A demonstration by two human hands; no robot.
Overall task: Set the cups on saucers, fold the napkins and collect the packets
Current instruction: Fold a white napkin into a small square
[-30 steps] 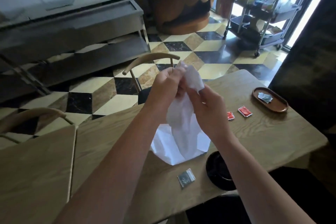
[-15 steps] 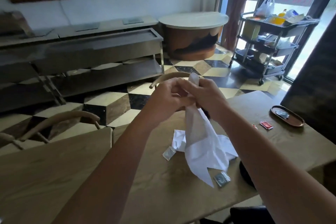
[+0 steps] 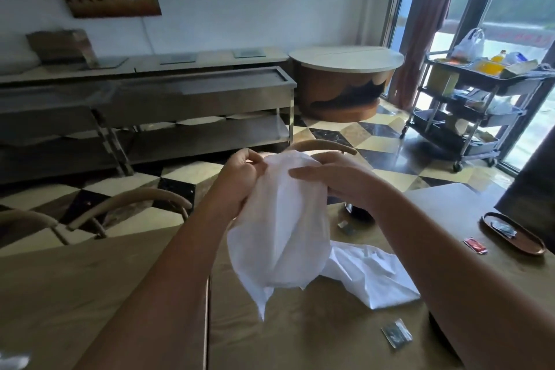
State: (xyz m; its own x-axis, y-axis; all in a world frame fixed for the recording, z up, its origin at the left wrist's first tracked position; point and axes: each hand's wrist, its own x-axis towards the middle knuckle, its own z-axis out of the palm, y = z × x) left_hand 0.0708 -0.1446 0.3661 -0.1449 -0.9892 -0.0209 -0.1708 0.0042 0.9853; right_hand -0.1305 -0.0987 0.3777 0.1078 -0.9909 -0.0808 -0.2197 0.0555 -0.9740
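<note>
Between left hand [image 3: 240, 179] and right hand [image 3: 339, 182] hangs a white napkin [image 3: 279, 237].

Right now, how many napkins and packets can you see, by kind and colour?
White napkins: 2, one held, one on the table
Red packets: 1
Grey packets: 3, by the cup, near edge, in the tray
Total: 6

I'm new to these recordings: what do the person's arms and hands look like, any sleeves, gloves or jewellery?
Both forearms are bare as far as the view shows, no sleeves. The left hand and right hand wear no gloves; no rings, watch or bracelets show.
</note>
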